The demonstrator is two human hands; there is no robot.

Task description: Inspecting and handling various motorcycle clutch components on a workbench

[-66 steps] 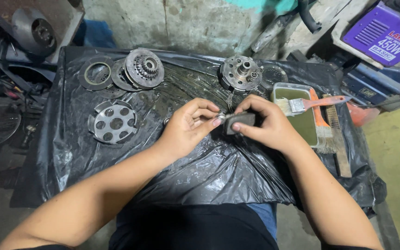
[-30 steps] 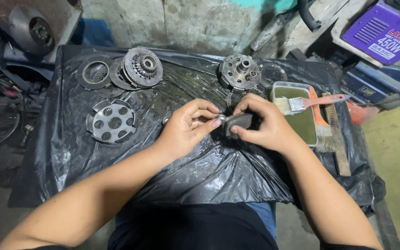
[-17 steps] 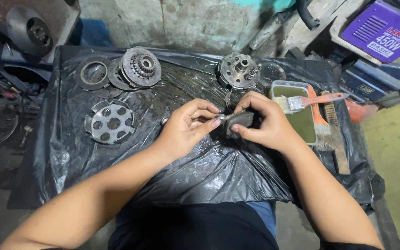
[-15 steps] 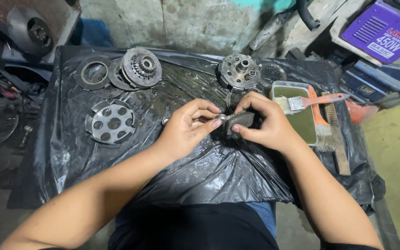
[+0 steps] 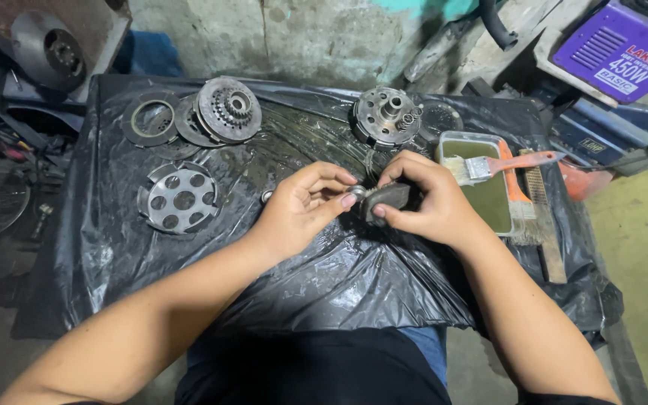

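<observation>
The right hand (image 5: 433,210) pinches a small dark metal part (image 5: 386,201) above the tabletop (image 5: 324,277) while the left hand (image 5: 301,210) pinches its end — handling seemingly midway — with clutch hub (image 5: 386,116), holed plate (image 5: 180,197), gear discs (image 5: 223,112) and brush tray (image 5: 489,195) lying apart, nothing obstructing.

There is 1 view, from a camera on the person's head, looking steeply down and forward over a black plastic sheet (image 5: 189,285) spread on a low surface. The sheet fills most of the frame, so the camera sits near it. Both forearms enter from the bottom edge, and the left hand (image 5: 298,210) and right hand (image 5: 429,206) meet just above the sheet's middle. Beyond the sheet's far edge a concrete wall (image 5: 316,37) closes the top. A purple box (image 5: 620,49) lies past the sheet's far right corner.
</observation>
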